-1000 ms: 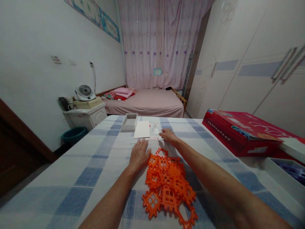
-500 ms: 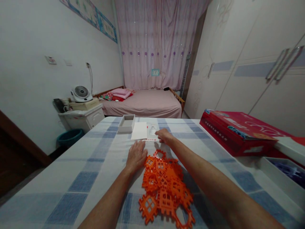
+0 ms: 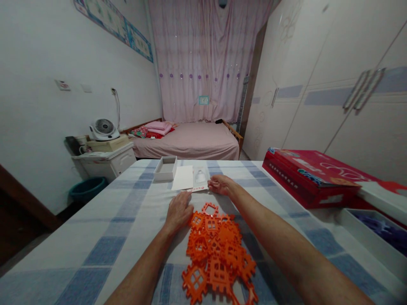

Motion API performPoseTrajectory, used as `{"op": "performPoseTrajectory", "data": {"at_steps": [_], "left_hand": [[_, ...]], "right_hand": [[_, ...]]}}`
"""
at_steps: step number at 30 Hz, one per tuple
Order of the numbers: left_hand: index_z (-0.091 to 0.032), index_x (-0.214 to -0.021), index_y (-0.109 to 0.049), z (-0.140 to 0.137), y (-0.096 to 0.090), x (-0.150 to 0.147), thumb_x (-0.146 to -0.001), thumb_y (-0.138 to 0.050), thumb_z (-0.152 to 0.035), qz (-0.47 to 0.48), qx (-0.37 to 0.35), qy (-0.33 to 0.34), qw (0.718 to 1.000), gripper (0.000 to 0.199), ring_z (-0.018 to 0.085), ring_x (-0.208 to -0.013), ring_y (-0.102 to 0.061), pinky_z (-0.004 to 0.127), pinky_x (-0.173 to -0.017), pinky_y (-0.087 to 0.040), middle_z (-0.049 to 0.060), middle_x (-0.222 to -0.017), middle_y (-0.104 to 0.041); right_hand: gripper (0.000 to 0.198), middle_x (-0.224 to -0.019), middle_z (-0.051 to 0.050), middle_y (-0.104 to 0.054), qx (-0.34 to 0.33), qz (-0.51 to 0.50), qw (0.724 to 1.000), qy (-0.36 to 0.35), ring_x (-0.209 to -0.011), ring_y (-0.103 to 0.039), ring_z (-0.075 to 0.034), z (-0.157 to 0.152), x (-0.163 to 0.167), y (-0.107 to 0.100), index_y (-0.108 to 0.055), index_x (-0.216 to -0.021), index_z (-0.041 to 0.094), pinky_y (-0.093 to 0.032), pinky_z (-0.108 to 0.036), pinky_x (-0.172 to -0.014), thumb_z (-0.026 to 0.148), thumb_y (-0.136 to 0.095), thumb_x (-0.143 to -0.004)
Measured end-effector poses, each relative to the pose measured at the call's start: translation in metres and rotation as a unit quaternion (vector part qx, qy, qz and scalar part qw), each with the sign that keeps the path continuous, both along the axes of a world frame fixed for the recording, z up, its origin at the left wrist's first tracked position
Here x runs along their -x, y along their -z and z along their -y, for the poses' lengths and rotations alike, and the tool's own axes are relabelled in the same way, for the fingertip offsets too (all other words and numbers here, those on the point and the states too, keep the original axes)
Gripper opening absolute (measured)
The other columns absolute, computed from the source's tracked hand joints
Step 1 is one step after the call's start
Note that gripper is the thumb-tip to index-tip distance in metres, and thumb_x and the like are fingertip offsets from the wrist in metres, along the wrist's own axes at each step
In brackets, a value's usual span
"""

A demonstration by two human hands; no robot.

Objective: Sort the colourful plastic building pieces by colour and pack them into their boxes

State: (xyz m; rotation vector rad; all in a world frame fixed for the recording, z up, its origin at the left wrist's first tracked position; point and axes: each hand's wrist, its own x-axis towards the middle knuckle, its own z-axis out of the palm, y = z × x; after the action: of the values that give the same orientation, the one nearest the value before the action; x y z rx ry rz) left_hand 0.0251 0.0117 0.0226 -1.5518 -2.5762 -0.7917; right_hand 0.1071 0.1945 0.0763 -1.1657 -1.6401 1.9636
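Left hand (image 3: pixel 178 209) lies open and flat beside the orange tiles (image 3: pixel 218 250); right hand (image 3: pixel 221 185), fingers curled, touches the card (image 3: pixel 200 181) mid-desk.

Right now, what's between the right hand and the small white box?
In the head view, a white sheet and a printed card lie between the right hand and the small white box.

The orange window tiles (image 3: pixel 216 250) look like smooth plastic with a slight sheen; the table (image 3: pixel 104 237) is covered in matt checked cloth; the card (image 3: pixel 182 178) is flat matt paper — the red box (image 3: pixel 311 178) glossy printed cardboard; the small tray (image 3: pixel 165 168) looks like plain matt card.
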Motion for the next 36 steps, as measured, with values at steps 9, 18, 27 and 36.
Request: {"op": "performPoseTrajectory", "data": {"at_steps": [9, 18, 27, 36], "left_hand": [[-0.017, -0.119, -0.059, 0.003, 0.004, 0.000, -0.084, -0.040, -0.024, -0.040, 0.000, 0.001, 0.999, 0.040, 0.024, -0.124, -0.052, 0.040, -0.108, -0.035, 0.012, -0.133, -0.058], [-0.012, -0.113, -0.062, 0.001, 0.018, 0.023, -0.083, -0.035, -0.041, -0.062, 0.006, 0.048, 0.997, 0.050, 0.030, -0.121, -0.054, 0.044, -0.106, -0.039, 0.018, -0.132, -0.058], [-0.023, -0.106, -0.057, 0.002, 0.017, 0.030, -0.081, -0.037, -0.047, -0.057, 0.006, 0.053, 0.997, 0.040, 0.030, -0.120, -0.056, 0.045, -0.107, -0.039, 0.010, -0.129, -0.061], [-0.024, -0.111, -0.057, 0.001, 0.018, 0.036, -0.079, -0.034, -0.051, -0.049, 0.034, 0.049, 0.997, 0.048, 0.029, -0.122, -0.056, 0.043, -0.108, -0.038, 0.009, -0.130, -0.062]], "right_hand": [[0.017, -0.055, 0.005, -0.053, -0.097, -0.020, 0.995, 0.002, -0.051, -0.050, -0.005, 0.030, -0.005, -0.005, -0.052, -0.065, 0.015, -0.038, -0.015, -0.049, 0.001, -0.055, -0.076], [0.040, -0.100, -0.003, -0.068, -0.296, -0.092, 0.940, 0.142, -0.073, -0.060, -0.012, 0.018, -0.237, -0.022, -0.060, -0.116, 0.019, -0.050, -0.021, -0.062, 0.028, -0.055, -0.078], [0.053, -0.072, -0.004, -0.065, -0.345, 0.169, 0.815, 0.434, -0.054, -0.055, -0.016, 0.005, -0.463, -0.004, -0.062, -0.124, 0.014, -0.046, -0.028, -0.051, 0.033, -0.049, -0.076], [0.046, -0.115, -0.019, -0.062, -0.522, 0.458, 0.625, 0.357, -0.102, -0.060, -0.030, 0.011, -0.471, -0.003, -0.061, -0.120, 0.009, -0.049, -0.042, -0.084, 0.034, -0.044, -0.086]]}}
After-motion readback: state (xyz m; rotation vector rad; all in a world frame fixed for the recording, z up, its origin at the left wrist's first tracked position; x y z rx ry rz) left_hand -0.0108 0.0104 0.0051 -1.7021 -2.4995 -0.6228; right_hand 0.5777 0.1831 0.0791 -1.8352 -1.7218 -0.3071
